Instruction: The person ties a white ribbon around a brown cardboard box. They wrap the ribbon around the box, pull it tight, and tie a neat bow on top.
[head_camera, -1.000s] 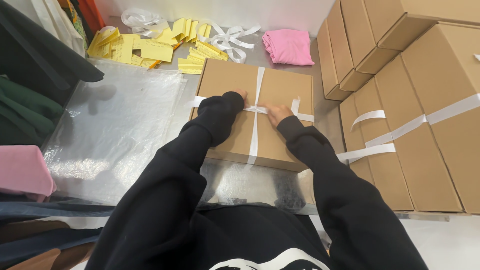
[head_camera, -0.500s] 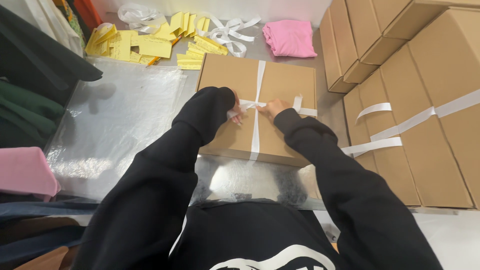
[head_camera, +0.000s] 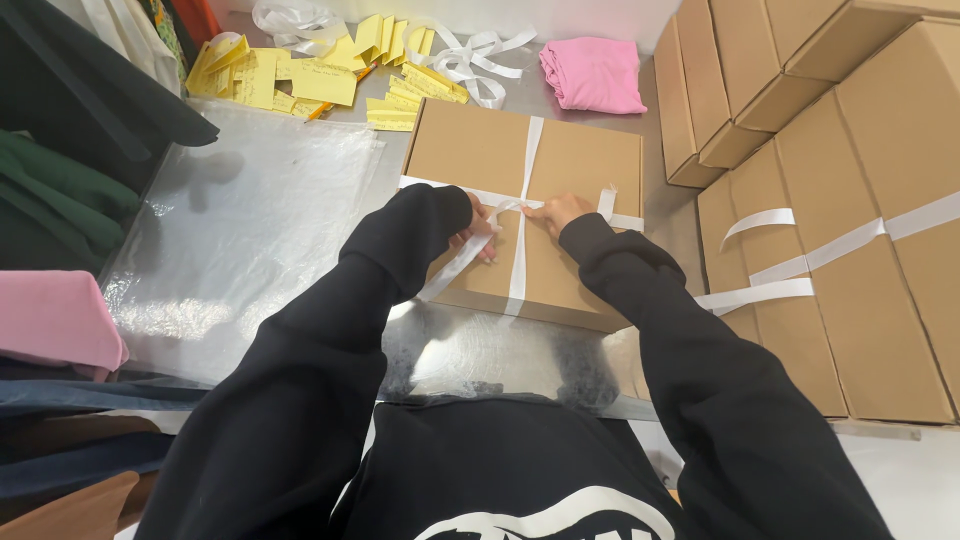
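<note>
both hands meet at the middle of a flat brown box (head_camera: 480, 160), where a white ribbon (head_camera: 523, 160) crosses itself. the left hand (head_camera: 478, 230) shows only its fingers past a black sleeve; they are closed narrowly on a ribbon end that trails down toward the near left edge of the box. the right hand (head_camera: 558, 212) is mostly hidden by its cuff too, fingers pinched at the crossing, with a short ribbon tail (head_camera: 604, 203) standing up just right of it. holding both ends at the crossing looks like the way to keep the ribbon taut over the lid.

the box lies on a metal table (head_camera: 500, 350), its long side across the view, near enough for both arms to reach over it. to its left a clear plastic sheet (head_camera: 240, 230) is spread flat. at the far edge lie yellow paper slips (head_camera: 300, 80), loose ribbon pieces (head_camera: 470, 50) and a folded pink cloth (head_camera: 595, 75). on the right stand stacked brown boxes (head_camera: 860, 250), some already tied with white ribbon. dark and green clothes (head_camera: 50, 190) sit at the left, with another pink cloth (head_camera: 50, 320) nearer.
</note>
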